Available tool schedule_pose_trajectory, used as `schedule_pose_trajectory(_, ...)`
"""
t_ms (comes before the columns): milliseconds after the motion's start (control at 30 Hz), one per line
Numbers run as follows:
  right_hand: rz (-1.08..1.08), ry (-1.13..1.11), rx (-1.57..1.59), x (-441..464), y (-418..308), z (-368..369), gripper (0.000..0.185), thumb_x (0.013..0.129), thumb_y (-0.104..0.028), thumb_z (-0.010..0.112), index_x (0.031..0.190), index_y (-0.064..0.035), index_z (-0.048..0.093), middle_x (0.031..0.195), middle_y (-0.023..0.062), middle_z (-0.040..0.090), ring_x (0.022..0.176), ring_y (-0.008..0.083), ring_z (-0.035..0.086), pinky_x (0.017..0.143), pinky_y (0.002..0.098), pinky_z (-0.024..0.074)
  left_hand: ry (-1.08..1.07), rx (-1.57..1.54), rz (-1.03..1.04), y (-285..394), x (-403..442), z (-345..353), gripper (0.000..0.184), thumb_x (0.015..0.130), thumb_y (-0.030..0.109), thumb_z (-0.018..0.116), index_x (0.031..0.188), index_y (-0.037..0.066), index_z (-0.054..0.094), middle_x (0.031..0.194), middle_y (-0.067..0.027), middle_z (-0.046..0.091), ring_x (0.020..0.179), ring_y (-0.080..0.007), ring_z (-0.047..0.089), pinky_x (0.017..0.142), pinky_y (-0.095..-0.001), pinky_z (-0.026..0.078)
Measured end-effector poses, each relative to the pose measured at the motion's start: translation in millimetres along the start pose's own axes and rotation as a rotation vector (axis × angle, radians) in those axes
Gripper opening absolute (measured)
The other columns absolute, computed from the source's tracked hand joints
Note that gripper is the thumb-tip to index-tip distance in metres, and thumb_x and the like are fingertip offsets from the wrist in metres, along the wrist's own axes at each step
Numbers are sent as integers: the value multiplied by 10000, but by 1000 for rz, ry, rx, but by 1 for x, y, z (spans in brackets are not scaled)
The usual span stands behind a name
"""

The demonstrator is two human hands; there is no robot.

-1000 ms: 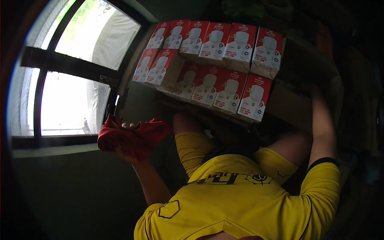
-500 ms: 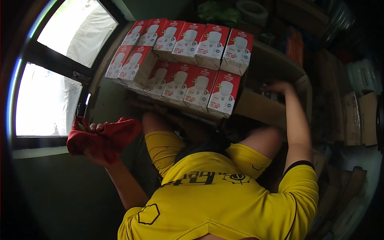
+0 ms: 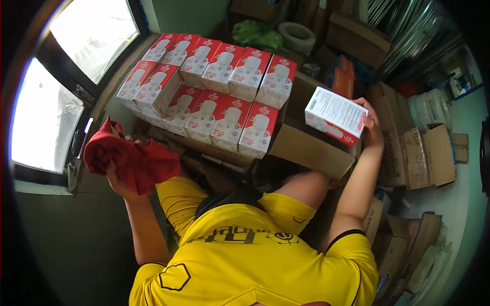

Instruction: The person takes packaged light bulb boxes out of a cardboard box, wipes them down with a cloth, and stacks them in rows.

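My left hand is closed on a bunched red cloth at the left, near the window. At the right, my right hand grips a red-and-white bulb box by its right end, with its white printed side facing up. That box is above an open cardboard box. To the left of the carton, several red-and-white bulb boxes stand in a back row and a front row. The two leftmost front boxes sit higher than those beside them.
A bright window is on the left. Behind the boxes lie a green plastic bag and a white ring-shaped roll. Folded cardboard and more cartons line the right side. My knees are below the boxes.
My right hand has come up out of the open cardboard box with a bulb box in it. My left hand still holds the red cloth. The view has shifted to the right.
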State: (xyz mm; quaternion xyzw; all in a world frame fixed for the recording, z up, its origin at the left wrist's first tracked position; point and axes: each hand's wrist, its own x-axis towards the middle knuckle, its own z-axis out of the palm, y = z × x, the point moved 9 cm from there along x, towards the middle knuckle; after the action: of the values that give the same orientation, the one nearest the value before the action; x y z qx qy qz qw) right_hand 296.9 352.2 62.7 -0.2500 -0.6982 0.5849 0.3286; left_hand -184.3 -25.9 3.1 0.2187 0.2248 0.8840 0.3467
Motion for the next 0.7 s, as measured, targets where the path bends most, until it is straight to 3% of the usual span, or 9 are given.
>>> schedule_pose_trajectory(133,-135,-27,311,-13,-52,102,769,671,-582,770,1063,67,638,1052,183,639,962,254,671,861,350,532,132,38,-77,-52,16,9,549,944,355,546,1388,50,442,1316,-163,573,1227,-330,550,1084,-501,405)
schedule_pose_trajectory(200,-121,-465,308,-7,-45,151,792,660,-599,767,1024,99,684,1039,199,623,985,295,664,865,377,535,40,-1,-266,-102,13,42,528,939,312,595,1370,39,458,1272,-133,603,1165,-291,599,1037,-472,458)
schedule_pose_trajectory(333,-189,-752,-31,1,-54,228,696,670,-545,729,1036,47,725,1046,127,585,988,219,560,898,311,410,-151,114,-821,-191,-30,88,663,899,373,676,1412,44,414,1258,-86,597,1154,-206,584,1040,-399,445)
schedule_pose_trajectory(367,-196,-767,-59,5,-50,235,658,679,-477,748,1094,31,687,1077,100,569,1020,207,541,933,327,407,-412,99,-701,-193,-31,113,720,868,346,718,1431,39,389,1279,-80,580,1179,-185,556,1046,-376,430)
schedule_pose_trajectory(400,-174,-706,-42,10,-49,240,651,682,-441,753,1128,25,660,1088,97,566,1027,204,538,941,327,406,-669,84,-575,-191,-38,134,783,837,319,759,1449,34,364,1301,-74,563,1204,-163,528,1053,-353,414)
schedule_pose_trajectory(467,-123,-584,-11,16,-48,245,654,689,-370,761,1197,12,607,1109,92,561,1041,199,532,956,327,404,-736,373,-683,-184,-49,150,891,739,336,851,1429,6,394,1300,-90,576,1183,-172,547,1046,-339,420)
schedule_pose_trajectory(600,74,-285,102,15,-48,235,868,711,-512,812,1329,-5,475,1269,128,524,1198,252,516,1003,344,423,-603,193,-626,-177,-48,145,860,755,190,817,1451,9,345,1327,-90,539,1226,-172,499,1064,-347,388)
schedule_pose_trajectory(633,47,-195,83,14,-42,223,1116,665,-659,801,1458,-31,328,1367,154,464,1250,293,495,1014,384,437,-593,188,-470,-166,-42,145,818,759,187,807,1431,5,378,1327,-92,542,1218,-176,510,1059,-355,395)
schedule_pose_trajectory(700,-44,-129,147,-9,-48,230,1238,628,-673,810,1517,-65,200,1410,164,420,1250,302,495,1020,412,436,-499,228,-370,-149,-41,135,808,750,191,808,1420,3,398,1328,-88,546,1217,-182,514,1060,-361,393)
